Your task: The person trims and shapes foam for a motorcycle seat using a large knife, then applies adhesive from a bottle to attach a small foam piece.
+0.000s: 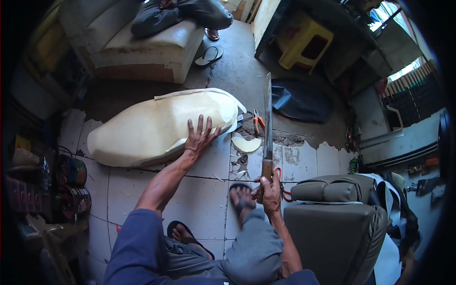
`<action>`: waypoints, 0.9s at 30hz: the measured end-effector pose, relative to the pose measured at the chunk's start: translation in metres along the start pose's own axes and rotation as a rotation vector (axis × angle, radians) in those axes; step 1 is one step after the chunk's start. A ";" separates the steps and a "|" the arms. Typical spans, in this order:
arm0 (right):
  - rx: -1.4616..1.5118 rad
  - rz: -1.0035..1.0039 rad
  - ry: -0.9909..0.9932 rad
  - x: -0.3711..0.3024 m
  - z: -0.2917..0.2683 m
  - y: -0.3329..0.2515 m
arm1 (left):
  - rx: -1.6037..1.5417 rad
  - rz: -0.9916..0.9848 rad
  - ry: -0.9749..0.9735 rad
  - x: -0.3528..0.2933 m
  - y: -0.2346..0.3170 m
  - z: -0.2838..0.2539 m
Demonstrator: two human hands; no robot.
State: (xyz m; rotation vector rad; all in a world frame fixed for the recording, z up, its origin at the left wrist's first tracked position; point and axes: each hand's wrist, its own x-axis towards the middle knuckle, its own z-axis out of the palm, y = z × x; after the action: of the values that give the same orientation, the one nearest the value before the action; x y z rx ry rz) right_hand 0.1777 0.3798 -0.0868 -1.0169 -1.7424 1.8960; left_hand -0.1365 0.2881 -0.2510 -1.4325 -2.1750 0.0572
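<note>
A long cream foam motorcycle seat [137,126] lies on the floor in front of me, its right end trimmed paler, with a thin foam layer along the far edge. My left hand [201,137] rests on its near right part, fingers spread. In my right hand [269,192] is a long knife [268,114], gripped by its wooden handle, the blade pointing up and away, apart from the foam. A curved foam offcut [246,144] lies between the seat and the blade. Orange-handled pliers [258,123] are just left of the blade. Red-handled scissors [285,187] show partly behind my right hand.
A dark seat cover [301,100] lies beyond the knife. At right stands a grey padded chair [332,228]. Another person sits on a worn sofa [147,42] at the back, near a loose sandal [209,56]. A yellow stool [304,40] is at back right; cans [73,199] stand left.
</note>
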 end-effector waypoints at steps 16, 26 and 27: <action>0.214 0.269 -0.101 -0.032 0.037 0.073 | -0.420 -0.428 -0.429 -0.002 -0.011 -0.086; 0.022 0.301 -0.060 -0.040 0.032 0.063 | -0.339 -0.426 -0.442 0.005 -0.002 -0.080; 0.010 0.300 -0.062 -0.054 0.030 0.071 | -0.333 -0.421 -0.430 0.004 -0.002 -0.079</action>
State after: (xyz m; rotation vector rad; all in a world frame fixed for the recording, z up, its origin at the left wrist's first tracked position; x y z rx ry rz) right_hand 0.2065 0.3093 -0.1427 -1.2897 -1.6881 2.1329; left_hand -0.1035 0.2713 -0.1809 -1.1698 -2.9150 -0.1710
